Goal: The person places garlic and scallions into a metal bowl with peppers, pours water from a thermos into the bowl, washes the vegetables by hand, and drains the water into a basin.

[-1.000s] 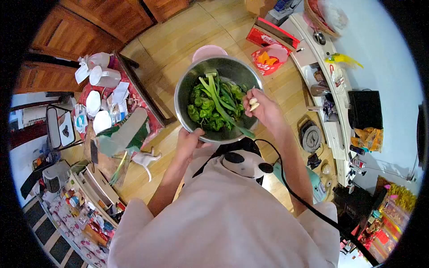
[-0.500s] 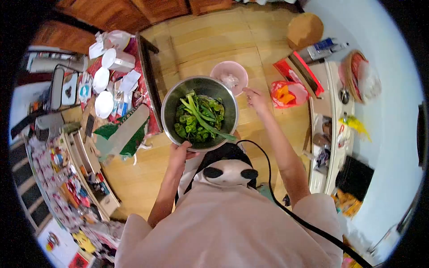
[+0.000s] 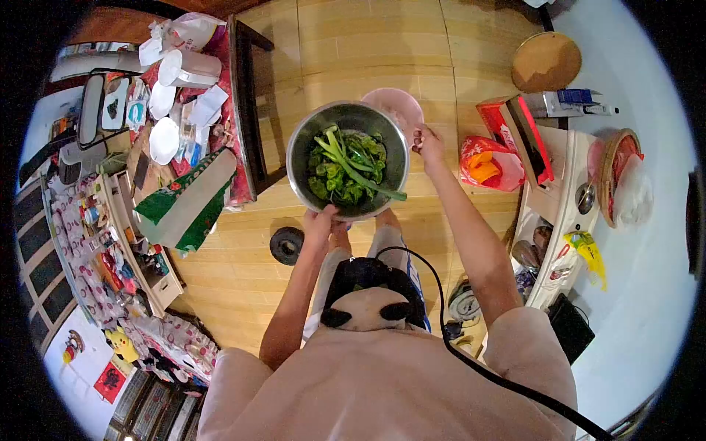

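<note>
Metal bowl point(image 3: 300, 154): was in the middle.
Pink tub point(image 3: 398, 98): peeked out at one o'clock.
Greens point(image 3: 347, 167): sat in the bowl.
Left hand point(image 3: 319, 223): alone held the bowl, seven o'clock.
Right hand point(image 3: 429, 145): had gone from bowl toward tub; couldn't tell its grip.

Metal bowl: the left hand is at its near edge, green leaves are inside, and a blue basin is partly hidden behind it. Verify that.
The basin is pink, not blue; the head view shows it partly hidden behind the metal bowl. The rest stands.
</note>
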